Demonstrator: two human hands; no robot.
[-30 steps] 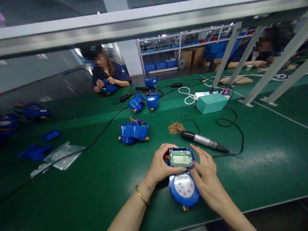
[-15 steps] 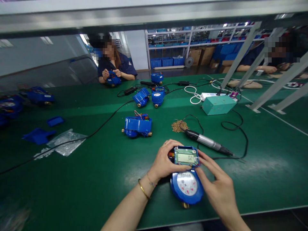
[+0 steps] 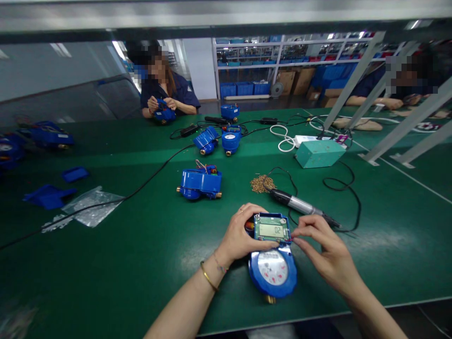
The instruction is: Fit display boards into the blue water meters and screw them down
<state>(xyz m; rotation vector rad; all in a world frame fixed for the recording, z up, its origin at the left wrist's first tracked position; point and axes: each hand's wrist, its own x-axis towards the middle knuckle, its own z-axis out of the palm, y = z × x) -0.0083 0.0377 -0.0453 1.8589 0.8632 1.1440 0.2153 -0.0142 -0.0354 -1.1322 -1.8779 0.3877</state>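
A blue water meter (image 3: 291,278) lies near the table's front edge, its round dial facing up. Above the dial, a green circuit board with a lit display (image 3: 270,229) reads 0.2. My left hand (image 3: 237,238) is wrapped round the left side of the display housing, its thumb across the lower edge. At the housing's right edge, my right hand (image 3: 323,247) pinches thin red wires (image 3: 290,239) between thumb and fingers. Just beyond lie a pile of small brass screws (image 3: 262,183) and a grey-and-black electric screwdriver (image 3: 300,205).
Another blue meter (image 3: 199,183) stands left of the screws, with several more farther back. A clear plastic bag (image 3: 95,205) and blue covers (image 3: 49,195) lie left. A teal box (image 3: 319,153) sits by metal posts. A co-worker (image 3: 167,94) across the table handles a meter.
My right hand has drawn back from the meter's side, and its outstretched fingers have closed into a pinch at the housing's right edge. My left hand keeps its hold.
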